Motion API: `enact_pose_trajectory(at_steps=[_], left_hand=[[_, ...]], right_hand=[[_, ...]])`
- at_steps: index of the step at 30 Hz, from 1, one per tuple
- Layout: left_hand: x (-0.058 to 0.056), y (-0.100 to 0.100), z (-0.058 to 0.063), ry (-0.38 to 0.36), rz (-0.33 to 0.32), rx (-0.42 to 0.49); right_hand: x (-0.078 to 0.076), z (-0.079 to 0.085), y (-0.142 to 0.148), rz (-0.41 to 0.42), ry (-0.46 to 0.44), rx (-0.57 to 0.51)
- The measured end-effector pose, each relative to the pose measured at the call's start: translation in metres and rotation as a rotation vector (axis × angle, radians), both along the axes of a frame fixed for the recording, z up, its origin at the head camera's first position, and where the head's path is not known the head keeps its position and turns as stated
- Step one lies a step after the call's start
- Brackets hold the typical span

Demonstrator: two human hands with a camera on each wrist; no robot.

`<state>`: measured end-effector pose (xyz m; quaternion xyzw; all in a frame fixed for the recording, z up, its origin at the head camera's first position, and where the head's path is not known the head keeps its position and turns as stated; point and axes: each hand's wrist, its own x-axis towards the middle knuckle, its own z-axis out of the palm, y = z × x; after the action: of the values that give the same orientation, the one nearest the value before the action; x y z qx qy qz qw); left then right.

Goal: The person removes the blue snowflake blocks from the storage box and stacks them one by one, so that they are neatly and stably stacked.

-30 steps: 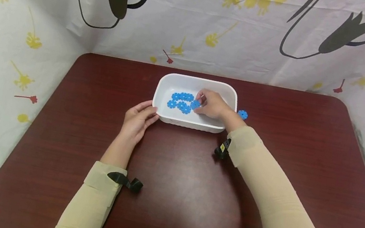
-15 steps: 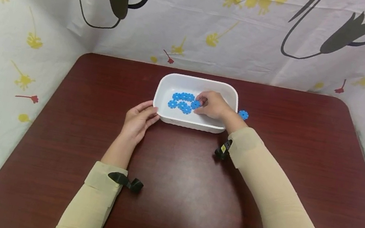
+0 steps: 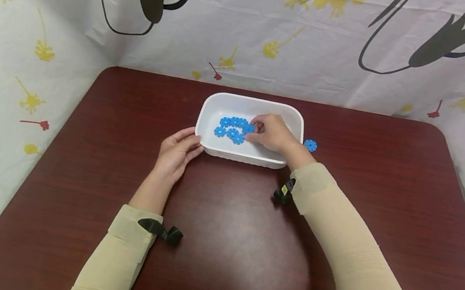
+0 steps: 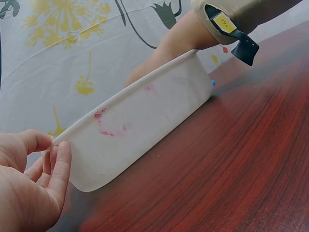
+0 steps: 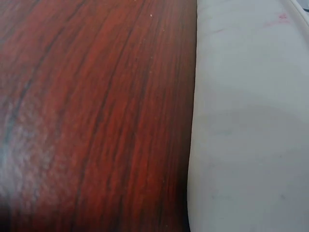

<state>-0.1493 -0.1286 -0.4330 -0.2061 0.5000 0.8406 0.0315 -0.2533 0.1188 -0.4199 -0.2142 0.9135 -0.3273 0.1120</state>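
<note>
A white plastic tub [image 3: 244,158] stands on the table with several blue notched discs [image 3: 220,132] lying flat inside, some overlapping. My left hand [image 3: 173,156] holds the tub's near left corner; in the left wrist view its thumb and fingers [image 4: 60,169] pinch the rim. Over the tub's right half, my right hand [image 3: 274,132] reaches in and pinches a blue snowflake-like disc [image 3: 248,129] between thumb and fingers, close to the other discs. Part of that disc is hidden by the fingers. The right wrist view shows only the tub's outer wall [image 5: 251,121] and the tabletop.
Another blue disc [image 3: 310,145] lies on the table just right of the tub. The dark red wooden table [image 3: 234,247] has a patterned white cloth [image 3: 308,71] hanging behind it and at both sides. Red marks [image 4: 104,125] stain the tub's outer wall.
My right hand has shifted the pinched disc slightly to the left and away from me, toward the grouped discs. The left hand and the tub stay in place.
</note>
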Motion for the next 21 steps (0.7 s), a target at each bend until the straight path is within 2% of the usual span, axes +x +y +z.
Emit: enact_pose_trajectory(at_steps=[7, 13, 21], left_hand=[[0.001, 0.001, 0.001, -0.002, 0.000, 0.003], [0.002, 0.001, 0.003, 0.006, -0.003, 0.000], [0.001, 0.001, 0.002, 0.003, 0.000, 0.003]], right_hand=[[0.001, 0.003, 0.001, -0.049, -0.005, -0.102], [0.005, 0.010, 0.003, -0.063, 0.069, -0.179], [0.012, 0.022, 0.009, -0.070, 0.109, -0.203]])
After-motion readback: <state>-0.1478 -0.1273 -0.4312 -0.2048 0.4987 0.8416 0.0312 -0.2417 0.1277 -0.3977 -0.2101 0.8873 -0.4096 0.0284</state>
